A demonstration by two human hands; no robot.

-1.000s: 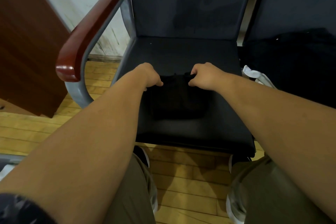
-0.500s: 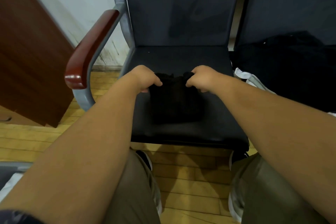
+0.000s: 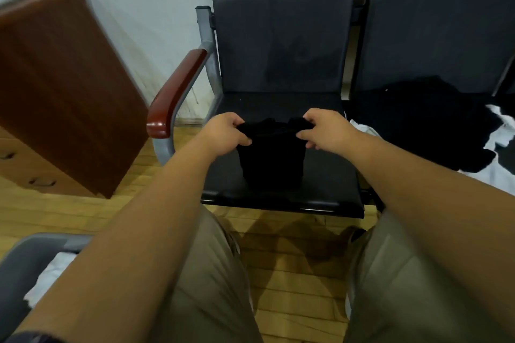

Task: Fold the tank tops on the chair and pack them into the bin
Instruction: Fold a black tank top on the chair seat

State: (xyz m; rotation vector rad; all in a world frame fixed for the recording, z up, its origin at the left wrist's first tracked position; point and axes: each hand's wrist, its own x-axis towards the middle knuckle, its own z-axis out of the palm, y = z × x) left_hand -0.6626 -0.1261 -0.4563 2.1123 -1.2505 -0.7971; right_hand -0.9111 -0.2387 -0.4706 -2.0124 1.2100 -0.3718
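far to the left of the chair (image 3: 278, 108) a brown wooden cabinet (image 3: 61, 86) leans into view, blurred, standing on the pale wood floor (image 3: 292, 267). below and left of the chair, at the bottom corner, the grey rim of a bin (image 3: 33, 245) shows with something white inside it; what that is i can't make out. the chair's own armrest (image 3: 175, 92), red-brown and glossy, sits on a grey metal frame on its left side.

on the chair's dark seat lies a folded black tank top (image 3: 271, 156), a compact bundle whose lower part rests on the cushion near the front edge. the left hand (image 3: 227, 133) is closed around the bundle's upper left corner, fingers curled over and thumb tucked beneath, pinching the cloth. the right hand (image 3: 324, 128) grips the upper right corner the same way, knuckles up, fingers bent around the fabric. the top edge between the two hands looks raised a little off the seat, and the hands sit close to each other with the cloth between them. both bare forearms reach in from the near side, over knees in khaki shorts (image 3: 211, 287).

to the right of the chair stands a second dark seat (image 3: 434, 36), joined alongside it. on that seat sits a loose heap of black clothes (image 3: 423, 122), with white fabric (image 3: 498, 153) showing at its right edge.
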